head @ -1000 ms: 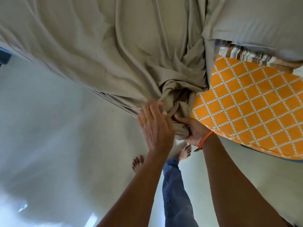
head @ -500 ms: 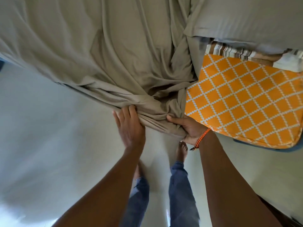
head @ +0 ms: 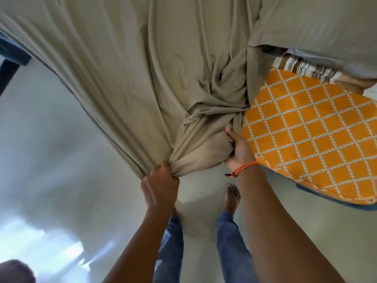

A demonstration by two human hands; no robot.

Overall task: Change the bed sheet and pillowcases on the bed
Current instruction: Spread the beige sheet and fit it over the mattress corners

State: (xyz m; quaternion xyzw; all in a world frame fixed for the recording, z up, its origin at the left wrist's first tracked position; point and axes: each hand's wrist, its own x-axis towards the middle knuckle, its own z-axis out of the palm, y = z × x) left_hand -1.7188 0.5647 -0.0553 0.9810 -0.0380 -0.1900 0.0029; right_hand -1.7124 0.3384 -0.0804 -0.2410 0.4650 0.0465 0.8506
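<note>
- Pale grey-green floor (head: pixel 61 160), smooth and glossy.
- Bright patches of light (head: pixel 51 248) reflected on the floor at lower left.
- Dark blue furniture piece (head: pixel 12 56) at left edge, partly hidden, type unclear.
- Orange cushion (head: pixel 312 135) with white lattice pattern at right, blue trim (head: pixel 326 198) on its lower edge.
- Striped brown-white fabric (head: pixel 306 68) just above the cushion.
- Dark blurred object (head: pixel 14 270) in bottom-left corner, unidentifiable.

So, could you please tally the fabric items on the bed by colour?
Beige: 2, the sheet gripped by the left hand and right hand, and the pillow
Orange: 1, the patterned cushion
Striped: 1, cloth
Total: 4
</note>
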